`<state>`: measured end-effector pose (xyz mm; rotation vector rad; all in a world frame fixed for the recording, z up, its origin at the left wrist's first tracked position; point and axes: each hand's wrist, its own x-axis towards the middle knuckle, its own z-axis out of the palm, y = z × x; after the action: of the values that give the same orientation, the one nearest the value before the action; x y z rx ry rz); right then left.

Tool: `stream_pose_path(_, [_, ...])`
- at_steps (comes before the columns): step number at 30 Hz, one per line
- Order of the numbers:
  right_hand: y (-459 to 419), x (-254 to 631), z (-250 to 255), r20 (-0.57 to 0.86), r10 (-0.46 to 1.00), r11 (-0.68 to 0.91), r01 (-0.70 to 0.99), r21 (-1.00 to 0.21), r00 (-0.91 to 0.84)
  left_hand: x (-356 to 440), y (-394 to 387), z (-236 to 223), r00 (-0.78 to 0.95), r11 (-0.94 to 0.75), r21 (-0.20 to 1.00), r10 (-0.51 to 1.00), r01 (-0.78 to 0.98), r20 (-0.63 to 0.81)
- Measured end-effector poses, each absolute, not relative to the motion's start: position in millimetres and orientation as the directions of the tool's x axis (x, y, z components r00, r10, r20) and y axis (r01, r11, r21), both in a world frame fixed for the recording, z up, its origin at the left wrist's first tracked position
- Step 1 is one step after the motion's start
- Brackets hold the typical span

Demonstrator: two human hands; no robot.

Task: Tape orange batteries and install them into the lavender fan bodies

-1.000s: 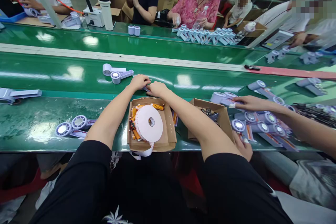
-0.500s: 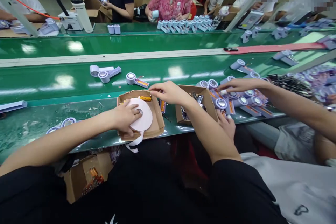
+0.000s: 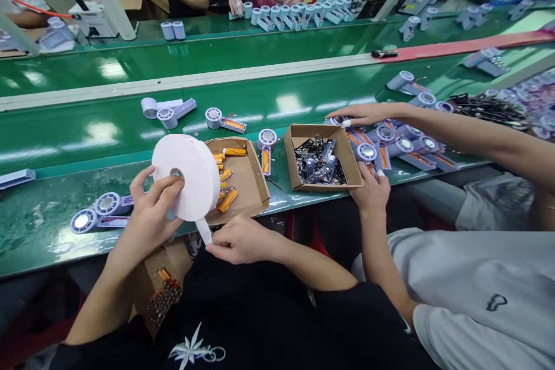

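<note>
One white tape roll [image 3: 193,185], held by two hands
Clock hours are read from the roll: two pale fan casings [image 3: 107,204] lie on the bench [image 3: 39,237] between eight and nine, and a second pair [image 3: 167,118] sits on the belt [image 3: 87,124] between eleven and twelve. The left hand [image 3: 150,209] grasps the roll, fingers at its hole. The roll is a thick, smooth disc, small-holed, broad face showing, raised before the left side of a carton [image 3: 249,191]. One tape tail [image 3: 204,232] hangs toward half past five, its end pinched by the right hand [image 3: 243,241]. A single casing [image 3: 213,118] lies toward one. At three, the carton contains at least four orange cylinders [image 3: 228,199]; beyond, one box [image 3: 292,176] has uncountable dark parts [image 3: 318,165].
</note>
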<state>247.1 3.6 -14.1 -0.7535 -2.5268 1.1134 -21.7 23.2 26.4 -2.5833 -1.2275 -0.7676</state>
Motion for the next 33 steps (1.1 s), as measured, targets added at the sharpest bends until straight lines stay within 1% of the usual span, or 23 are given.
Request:
stream_pose_path(2, [13, 250, -8, -0.054, 0.436, 0.614, 0.341, -0.712, -0.898, -34, 20, 23, 0.454, -0.606, 0.102, 0.686, 0.789, 0.569])
stream_pose_path(3, [22, 254, -3, -0.087, 0.395, 0.630, 0.338, -0.699, -0.915, -39, 18, 22, 0.406, -0.581, 0.136, 0.698, 0.802, 0.590])
stream_pose_path(4, [35, 258, 3, -0.101, 0.395, 0.647, 0.355, -0.675, -0.913, -43, 17, 21, 0.356, -0.553, 0.170, 0.712, 0.816, 0.605])
stream_pose_path(5, [52, 261, 9, -0.104, 0.452, 0.661, 0.411, -0.627, -0.886, -45, 15, 19, 0.313, -0.525, 0.201, 0.727, 0.827, 0.611])
stream_pose_path(6, [71, 263, 14, -0.102, 0.557, 0.660, 0.514, -0.549, -0.824, -44, 15, 17, 0.283, -0.504, 0.223, 0.738, 0.834, 0.613])
stream_pose_path(8, [114, 263, 20, -0.099, 0.773, 0.572, 0.756, -0.319, -0.627, -38, 16, 10, 0.279, -0.505, 0.234, 0.742, 0.831, 0.610])
stream_pose_path(9, [134, 261, 21, -0.104, 0.836, 0.511, 0.834, -0.208, -0.539, -33, 18, 6, 0.299, -0.522, 0.228, 0.737, 0.822, 0.606])
stream_pose_path(10, [152, 258, 21, -0.113, 0.870, 0.466, 0.876, -0.125, -0.479, -28, 21, 2, 0.325, -0.542, 0.218, 0.729, 0.811, 0.602])
stream_pose_path(11, [166, 256, 19, -0.129, 0.879, 0.453, 0.888, -0.075, -0.459, -24, 23, -1, 0.351, -0.562, 0.205, 0.720, 0.802, 0.598])
stream_pose_path(12, [177, 254, 18, -0.147, 0.873, 0.463, 0.885, -0.051, -0.465, -20, 25, -4, 0.372, -0.574, 0.192, 0.715, 0.796, 0.592])
stream_pose_path(13, [182, 254, 17, -0.147, 0.866, 0.476, 0.878, -0.053, -0.479, -18, 25, -6, 0.389, -0.579, 0.182, 0.716, 0.794, 0.581])
stream_pose_path(14, [183, 256, 16, -0.118, 0.864, 0.482, 0.872, -0.082, -0.489, -17, 24, -7, 0.400, -0.580, 0.174, 0.719, 0.796, 0.568])
stream_pose_path(15, [179, 259, 16, -0.054, 0.868, 0.483, 0.864, -0.139, -0.494, -18, 22, -7, 0.410, -0.579, 0.166, 0.724, 0.798, 0.554])
stream_pose_path(16, [171, 263, 16, 0.045, 0.871, 0.486, 0.842, -0.233, -0.489, -19, 19, -7, 0.420, -0.577, 0.158, 0.730, 0.801, 0.540])
stream_pose_path(17, [160, 268, 17, 0.170, 0.869, 0.494, 0.793, -0.355, -0.465, -20, 15, -6, 0.428, -0.574, 0.147, 0.734, 0.805, 0.527])
stream_pose_path(19, [133, 278, 19, 0.419, 0.842, 0.537, 0.606, -0.586, -0.341, -21, 7, -4, 0.442, -0.569, 0.121, 0.740, 0.813, 0.507])
stream_pose_path(20, [120, 282, 20, 0.502, 0.821, 0.566, 0.508, -0.650, -0.272, -21, 3, -3, 0.449, -0.566, 0.109, 0.744, 0.817, 0.495])
stream_pose_path(22, [97, 285, 21, 0.596, 0.784, 0.612, 0.382, -0.692, -0.175, -19, -2, 0, 0.467, -0.564, 0.086, 0.751, 0.821, 0.466])
stream_pose_path(24, [83, 284, 21, 0.641, 0.754, 0.645, 0.342, -0.683, -0.144, -16, -5, 2, 0.494, -0.568, 0.054, 0.755, 0.821, 0.431])
stream_pose_path(26, [80, 281, 20, 0.650, 0.743, 0.661, 0.328, -0.675, -0.160, -13, -7, 6, 0.520, -0.574, 0.016, 0.754, 0.819, 0.401])
stream_pose_path(30, [84, 280, 17, 0.559, 0.802, 0.597, 0.306, -0.742, -0.209, -8, -10, 13, 0.547, -0.568, -0.070, 0.743, 0.820, 0.386])
stream_pose_path(33, [82, 283, 14, 0.488, 0.843, 0.534, 0.242, -0.810, -0.227, -5, -11, 20, 0.560, -0.559, -0.131, 0.729, 0.819, 0.394])
